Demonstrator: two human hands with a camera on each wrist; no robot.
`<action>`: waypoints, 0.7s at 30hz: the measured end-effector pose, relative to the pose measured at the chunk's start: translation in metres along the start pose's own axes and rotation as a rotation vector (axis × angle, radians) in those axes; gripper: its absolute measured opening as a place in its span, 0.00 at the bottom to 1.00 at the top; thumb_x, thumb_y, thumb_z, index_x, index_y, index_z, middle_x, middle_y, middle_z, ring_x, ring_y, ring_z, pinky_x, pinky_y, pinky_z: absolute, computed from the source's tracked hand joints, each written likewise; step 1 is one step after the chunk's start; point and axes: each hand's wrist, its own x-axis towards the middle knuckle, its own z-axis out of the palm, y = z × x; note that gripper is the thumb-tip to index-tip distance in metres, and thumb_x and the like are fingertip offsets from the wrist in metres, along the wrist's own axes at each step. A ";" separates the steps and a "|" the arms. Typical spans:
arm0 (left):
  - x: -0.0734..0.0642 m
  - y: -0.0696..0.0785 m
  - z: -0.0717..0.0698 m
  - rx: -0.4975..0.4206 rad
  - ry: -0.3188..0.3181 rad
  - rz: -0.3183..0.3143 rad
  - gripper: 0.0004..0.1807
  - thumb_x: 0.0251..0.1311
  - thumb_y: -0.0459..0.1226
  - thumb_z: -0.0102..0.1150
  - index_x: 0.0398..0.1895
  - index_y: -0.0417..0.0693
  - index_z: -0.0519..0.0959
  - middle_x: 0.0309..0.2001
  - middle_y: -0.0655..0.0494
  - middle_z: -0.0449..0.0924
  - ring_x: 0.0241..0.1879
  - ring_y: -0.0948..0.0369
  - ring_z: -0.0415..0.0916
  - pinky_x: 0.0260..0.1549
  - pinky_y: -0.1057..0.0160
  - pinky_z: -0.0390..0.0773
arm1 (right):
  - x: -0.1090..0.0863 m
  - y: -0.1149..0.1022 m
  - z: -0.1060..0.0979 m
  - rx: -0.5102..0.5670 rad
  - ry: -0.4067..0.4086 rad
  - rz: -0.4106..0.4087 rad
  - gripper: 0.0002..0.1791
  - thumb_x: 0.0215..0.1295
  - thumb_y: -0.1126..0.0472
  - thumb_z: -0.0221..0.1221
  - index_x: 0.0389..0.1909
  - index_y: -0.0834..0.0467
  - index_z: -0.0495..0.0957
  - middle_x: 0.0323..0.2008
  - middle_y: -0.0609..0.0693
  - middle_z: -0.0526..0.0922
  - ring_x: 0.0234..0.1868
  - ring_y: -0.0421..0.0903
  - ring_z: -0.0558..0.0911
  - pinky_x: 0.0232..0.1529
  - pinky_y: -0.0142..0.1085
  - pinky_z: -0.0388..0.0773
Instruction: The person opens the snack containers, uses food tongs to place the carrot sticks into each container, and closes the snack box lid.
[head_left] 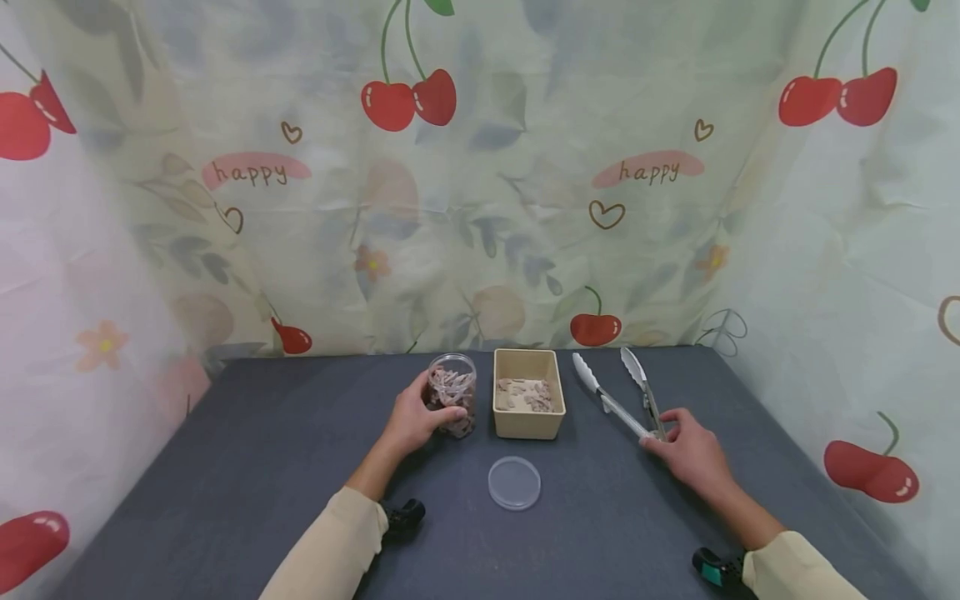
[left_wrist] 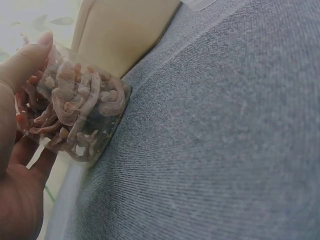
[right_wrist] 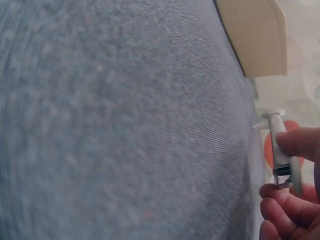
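Note:
In the head view my left hand grips a clear, uncovered plastic jar of pale brownish, twisted strips, whose exact kind I cannot tell. The left wrist view shows the thumb along one side of this jar and fingers on the other; its base is at the dark cloth. Over on the right, my right hand pinches the hinge end of metal tongs, whose arms are spread and point away from me. Between the hands stands a beige rectangular bin with some similar pieces on its floor.
A round clear lid lies on the dark table cloth in front of the bin. Behind and at both sides hangs a curtain printed with cherries, right up against the table's back edge.

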 end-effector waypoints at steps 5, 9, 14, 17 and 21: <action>0.002 0.000 0.002 0.000 0.001 -0.002 0.50 0.45 0.44 0.78 0.72 0.43 0.61 0.61 0.43 0.72 0.59 0.50 0.70 0.58 0.49 0.68 | 0.000 -0.001 0.005 0.012 -0.026 0.026 0.32 0.57 0.50 0.68 0.54 0.65 0.67 0.33 0.56 0.78 0.29 0.49 0.76 0.28 0.42 0.70; 0.004 0.001 0.003 0.001 0.004 -0.008 0.50 0.46 0.45 0.77 0.72 0.44 0.61 0.62 0.43 0.71 0.60 0.50 0.69 0.59 0.49 0.67 | 0.000 -0.001 0.007 0.009 -0.026 0.024 0.31 0.56 0.52 0.68 0.52 0.65 0.67 0.32 0.55 0.77 0.29 0.49 0.76 0.28 0.42 0.70; 0.004 0.002 0.004 0.000 0.010 -0.027 0.51 0.47 0.46 0.76 0.73 0.45 0.60 0.62 0.43 0.71 0.60 0.50 0.68 0.59 0.49 0.67 | 0.000 -0.001 0.010 -0.001 -0.036 0.015 0.31 0.55 0.53 0.69 0.51 0.65 0.66 0.30 0.53 0.76 0.27 0.48 0.74 0.27 0.41 0.69; 0.004 0.002 0.005 0.003 0.011 -0.036 0.51 0.47 0.47 0.76 0.73 0.46 0.59 0.63 0.43 0.70 0.61 0.50 0.68 0.59 0.48 0.66 | -0.001 0.000 0.010 0.004 -0.042 0.021 0.31 0.55 0.54 0.69 0.51 0.66 0.66 0.29 0.53 0.75 0.26 0.48 0.73 0.26 0.41 0.68; 0.004 0.003 0.008 -0.002 0.012 -0.038 0.51 0.47 0.48 0.76 0.73 0.45 0.59 0.63 0.43 0.70 0.61 0.50 0.68 0.59 0.48 0.66 | -0.002 0.001 0.008 0.005 -0.051 0.042 0.32 0.55 0.55 0.70 0.51 0.67 0.65 0.27 0.53 0.74 0.25 0.48 0.73 0.26 0.40 0.67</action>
